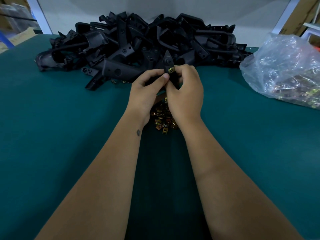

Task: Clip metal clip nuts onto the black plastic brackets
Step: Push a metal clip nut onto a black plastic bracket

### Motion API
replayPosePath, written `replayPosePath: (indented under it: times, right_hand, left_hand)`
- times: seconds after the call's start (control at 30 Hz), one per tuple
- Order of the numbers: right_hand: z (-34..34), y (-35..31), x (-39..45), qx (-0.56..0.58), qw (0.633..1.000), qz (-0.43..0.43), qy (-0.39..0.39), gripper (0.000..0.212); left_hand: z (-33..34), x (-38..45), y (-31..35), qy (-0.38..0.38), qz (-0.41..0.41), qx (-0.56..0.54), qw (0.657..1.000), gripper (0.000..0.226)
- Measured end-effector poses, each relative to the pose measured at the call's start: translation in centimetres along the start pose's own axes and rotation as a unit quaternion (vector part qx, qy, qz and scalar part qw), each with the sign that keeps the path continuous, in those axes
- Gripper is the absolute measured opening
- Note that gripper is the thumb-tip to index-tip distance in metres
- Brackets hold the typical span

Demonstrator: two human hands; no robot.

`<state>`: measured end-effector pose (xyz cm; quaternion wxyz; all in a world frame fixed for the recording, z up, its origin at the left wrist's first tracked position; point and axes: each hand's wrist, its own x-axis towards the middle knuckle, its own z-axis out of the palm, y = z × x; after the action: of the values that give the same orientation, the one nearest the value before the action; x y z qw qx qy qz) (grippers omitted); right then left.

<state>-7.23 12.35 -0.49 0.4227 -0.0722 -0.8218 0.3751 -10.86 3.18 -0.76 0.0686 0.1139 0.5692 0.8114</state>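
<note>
**Two hands fit a metal clip onto a black plastic bracket**

A green table (60,135) fills the view, seen from above by the person working at it. Both bare forearms reach forward across it and the hands meet near the middle.

Just beyond the hands, a big heap of brackets (138,44) in black plastic lies along the far edge of the table, piled loosely against a pale wall. To the right of the hands, well apart from them, sits a crumpled clear plastic bag (284,66) with more brass-coloured metal pieces inside.

Beneath the wrists, between the two forearms, a small pile of clips (163,118) rests on the table, golden and coppery in colour.

The left hand (147,89) has its fingers curled round the lower part of a single bracket (167,59), holding it up with its pointed end towards the heap. The right hand (186,89) pinches one clip (171,70) between thumb and fingertips, and that clip sits on the bracket's edge, just above the left thumb. Whether it is fully seated cannot be told.
</note>
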Motion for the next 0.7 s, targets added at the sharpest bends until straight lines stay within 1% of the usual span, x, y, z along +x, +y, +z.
replayPosePath:
  times: [0.17, 0.27, 0.4, 0.5, 0.6, 0.7]
  right_hand:
    - [0.06, 0.06, 0.07, -0.003, 1.000, 0.006, -0.003, 0.022]
    - [0.24, 0.29, 0.12, -0.010, 1.000, 0.023, -0.012, 0.028]
    - [0.20, 0.59, 0.01, -0.026, 1.000, 0.002, -0.007, 0.026]
    - [-0.02, 0.50, -0.11, -0.019, 1.000, -0.007, -0.005, 0.024]
    - [-0.20, 0.39, -0.36, -0.018, 1.000, -0.001, -0.011, 0.024]
    - [-0.47, 0.08, -0.52, -0.006, 0.999, 0.026, -0.022, 0.020]
  left_hand:
    - [0.00, -0.01, 0.04, 0.008, 0.006, -0.005, 1.000, 0.009]
    - [-0.13, -0.02, 0.21, 0.016, -0.001, -0.049, 0.999, 0.008]
    - [-0.26, -0.01, 0.29, 0.019, -0.007, -0.064, 0.998, 0.008]
    - [-0.19, -0.08, 0.32, 0.017, -0.010, -0.064, 0.998, 0.010]
    - [-0.03, -0.21, 0.43, 0.019, -0.010, -0.062, 0.998, 0.010]
    - [0.15, -0.31, 0.60, 0.031, -0.003, -0.042, 0.999, 0.019]
